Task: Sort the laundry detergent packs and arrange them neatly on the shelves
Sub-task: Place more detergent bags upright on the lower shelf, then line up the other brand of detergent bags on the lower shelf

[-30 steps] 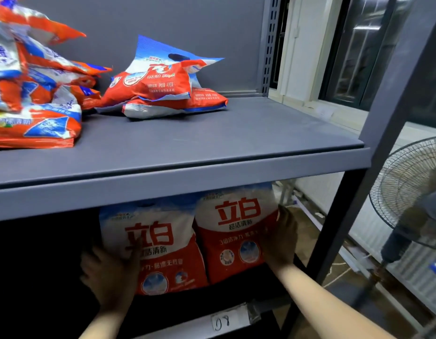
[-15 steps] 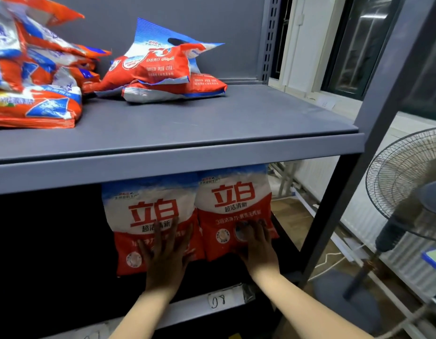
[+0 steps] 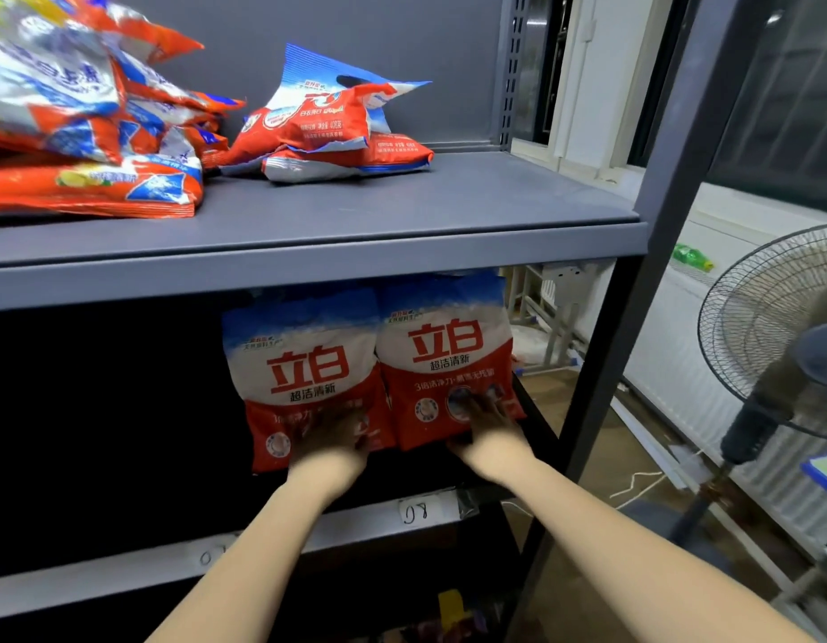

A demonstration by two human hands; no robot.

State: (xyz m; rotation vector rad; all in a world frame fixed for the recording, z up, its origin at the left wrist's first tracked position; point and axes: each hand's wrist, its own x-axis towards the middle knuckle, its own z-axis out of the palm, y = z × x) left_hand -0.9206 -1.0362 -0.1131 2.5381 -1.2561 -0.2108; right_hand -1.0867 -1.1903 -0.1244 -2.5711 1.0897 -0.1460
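1. Your left hand [image 3: 330,440] lies flat against the lower front of the left pack [image 3: 304,378], fingers spread and straight, pressing rather than gripping. Your right hand [image 3: 488,426] does the same on the right pack [image 3: 448,364]; nothing is pinched or curled around.
2. Both packs stand upright on the lower shelf [image 3: 536,410], under the upper shelf [image 3: 309,266], touching side by side near the right post. Each hand is directly in front of its own pack, so each is the nearer hand for that one.
3. Each pack's long axis runs vertically, top seam up, printed face towards you. The left pack sits slightly lower in view and seems to tilt a little to the left; the right one looks squarer.
4. The packs lie straight ahead of your palms, deeper into the shelf, so any push goes backwards along the shelf. My guess is you are squaring the pair; ease the left one upright so the fronts line up.
5. On the upper shelf, a loose pile [image 3: 86,132] at the left and two stacked packs [image 3: 328,132] lying flat remain unsorted.
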